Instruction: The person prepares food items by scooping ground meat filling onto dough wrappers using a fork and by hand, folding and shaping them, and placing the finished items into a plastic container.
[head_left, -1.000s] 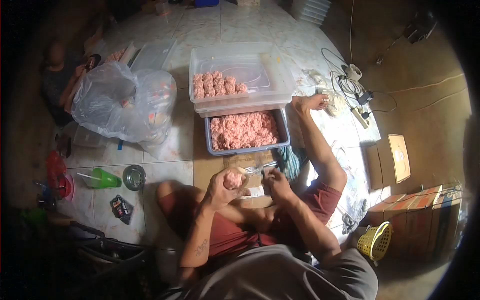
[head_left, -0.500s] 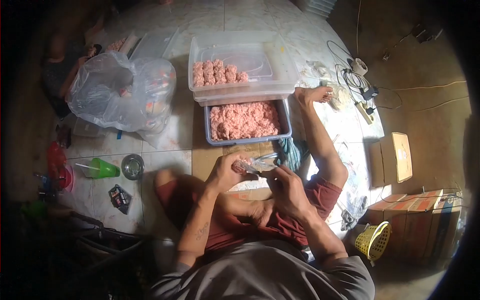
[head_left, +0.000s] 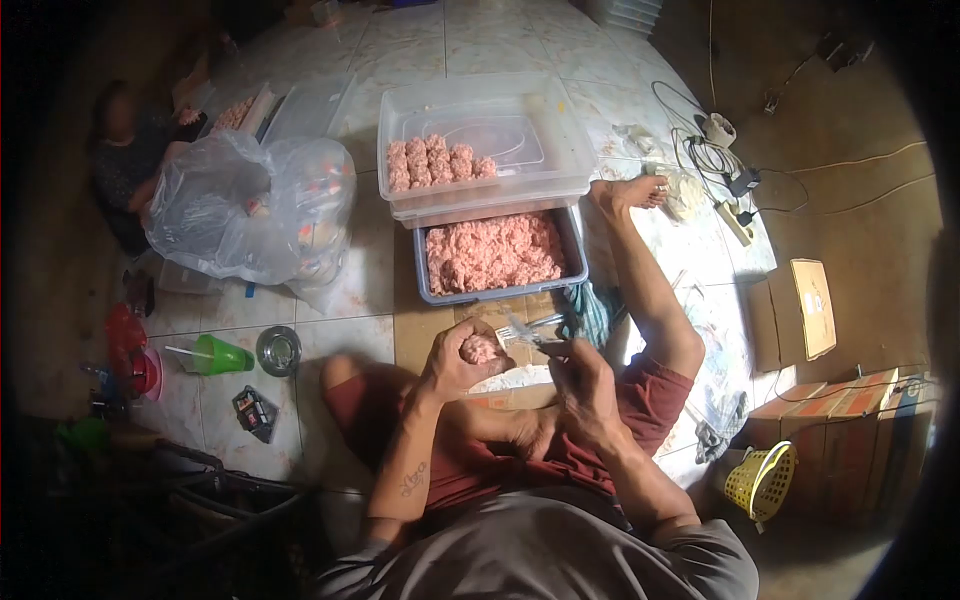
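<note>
My left hand [head_left: 455, 362] is wrapped round a pink, lumpy ball of what looks like minced meat [head_left: 481, 349]. To its right, my right hand [head_left: 583, 380] is closed, pinching a thin clear plastic strip [head_left: 523, 328] that points towards the ball. A metal fork [head_left: 540, 321] appears to lie just behind the strip, partly covered by it. Beyond my hands stands a blue-grey tub [head_left: 430, 297] filled with the same pink mince [head_left: 495, 252]. A clear plastic box [head_left: 540, 185] rests over its far part, with several rows of mince rolls [head_left: 436, 163] at its left side.
A large clear plastic bag [head_left: 205, 215] stands at left, beside another person [head_left: 135, 150]. Nearer are a green cup [head_left: 222, 355] and a glass ashtray [head_left: 279, 351]. Cables [head_left: 700, 150], a cardboard box [head_left: 790, 310] and a yellow basket [head_left: 760, 483] are on the right.
The ball has turned and shows more clearly in my left hand. My right hand has moved slightly right and down, and the plastic strip now stands apart from the ball. The view has shifted slightly.
</note>
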